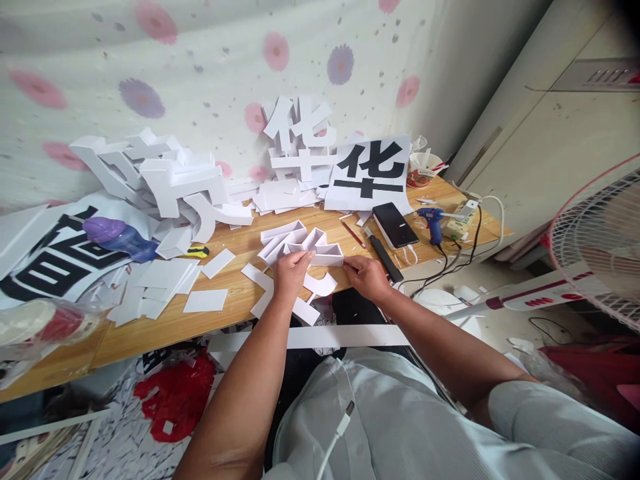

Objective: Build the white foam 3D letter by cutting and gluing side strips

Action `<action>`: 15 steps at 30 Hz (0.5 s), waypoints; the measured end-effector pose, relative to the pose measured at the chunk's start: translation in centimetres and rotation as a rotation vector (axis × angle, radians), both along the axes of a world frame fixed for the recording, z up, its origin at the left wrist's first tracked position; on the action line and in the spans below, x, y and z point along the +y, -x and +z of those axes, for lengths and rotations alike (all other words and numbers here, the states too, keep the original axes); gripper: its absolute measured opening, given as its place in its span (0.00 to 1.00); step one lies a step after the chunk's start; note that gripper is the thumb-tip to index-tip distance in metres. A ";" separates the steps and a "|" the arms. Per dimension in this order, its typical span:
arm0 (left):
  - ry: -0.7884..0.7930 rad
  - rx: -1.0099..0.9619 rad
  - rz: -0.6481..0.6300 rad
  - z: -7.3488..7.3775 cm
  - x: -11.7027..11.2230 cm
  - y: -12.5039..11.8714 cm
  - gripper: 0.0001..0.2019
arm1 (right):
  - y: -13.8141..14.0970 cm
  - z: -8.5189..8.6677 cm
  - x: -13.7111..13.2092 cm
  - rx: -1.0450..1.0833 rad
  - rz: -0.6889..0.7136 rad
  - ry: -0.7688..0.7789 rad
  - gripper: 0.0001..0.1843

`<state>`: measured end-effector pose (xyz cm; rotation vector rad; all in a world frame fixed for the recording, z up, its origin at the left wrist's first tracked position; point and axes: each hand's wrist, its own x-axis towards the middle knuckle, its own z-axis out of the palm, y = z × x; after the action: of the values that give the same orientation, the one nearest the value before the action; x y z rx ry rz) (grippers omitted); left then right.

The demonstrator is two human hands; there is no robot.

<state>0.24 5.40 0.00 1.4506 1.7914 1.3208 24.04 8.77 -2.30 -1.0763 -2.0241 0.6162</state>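
A white foam-board character piece point(327, 251), hollow with thin raised walls, lies at the front of the wooden table. My left hand point(291, 272) is closed, thumb and fingers pinching its near wall. At its right end, the fingers of my right hand point(367, 275) are pressed together on the corner. Another hollow white piece point(283, 239) is just behind my left hand. Flat white cut shapes point(323, 285) lie under and beside my hands. Right of them are a black-handled cutter point(384, 257), a pencil point(354, 235) and a phone point(395, 225).
A blue glue gun point(433, 223) with cables stands at the right by a power strip point(461, 220). Finished white characters point(180, 180) pile up at the back left. A printed sheet point(370, 175) leans behind. A purple-capped bottle point(120, 239) and yellow knife point(197, 251) lie left; a fan point(600, 240) stands right.
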 end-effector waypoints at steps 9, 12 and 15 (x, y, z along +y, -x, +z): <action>0.021 -0.054 0.021 0.1 0.2 -0.1 0.19 | -0.1 -0.1 0.3 0.064 -0.021 0.058 0.15; 0.014 -0.049 0.010 0.0 0.2 0.0 0.19 | -0.1 -0.4 0.6 0.127 -0.018 0.101 0.24; 0.018 -0.042 0.006 0.0 0.2 0.1 0.19 | -0.3 -0.3 1.0 0.107 0.005 0.098 0.27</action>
<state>0.17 5.65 0.00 1.3986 1.7777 1.3256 24.30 9.74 -2.62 -1.0719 -1.9214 0.7660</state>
